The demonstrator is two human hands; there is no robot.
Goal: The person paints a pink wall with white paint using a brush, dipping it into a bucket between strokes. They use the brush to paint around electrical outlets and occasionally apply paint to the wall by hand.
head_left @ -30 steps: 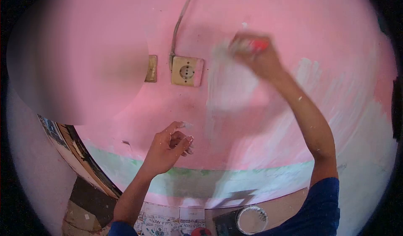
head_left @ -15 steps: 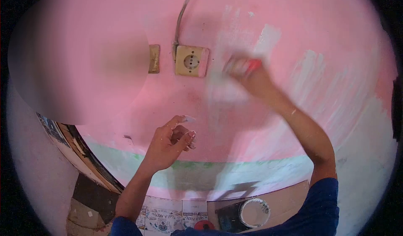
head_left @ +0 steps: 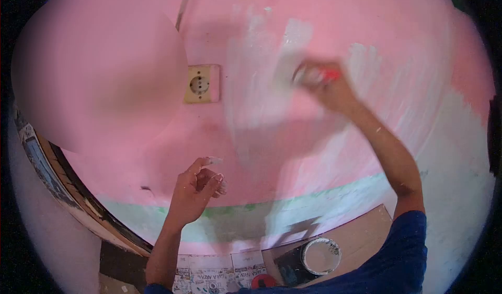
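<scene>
My right hand (head_left: 329,85) is closed around a paintbrush (head_left: 308,76) with red on its handle, blurred by motion. The brush is up against the pink wall (head_left: 251,137), beside streaks of white paint (head_left: 298,32). Lower down and to the left, my left hand (head_left: 196,187) hovers in front of the wall with its fingers loosely curled and apart. White paint smears its fingertips, and nothing shows in its grasp. A cream power socket (head_left: 201,84) is set in the wall above that hand.
At the wall's foot stands a paint bucket (head_left: 321,256) with white paint round its rim. Printed sheets (head_left: 204,273) and a red round object (head_left: 263,281) lie near it. A cable (head_left: 184,6) runs down the wall toward the socket. A dark-edged wooden frame (head_left: 78,184) lies left.
The view has shifted right, so socket and streaks sit further left. My right hand has moved the brush rightward along the wall, and the white area beside the socket looks larger. My left hand keeps its pose.
</scene>
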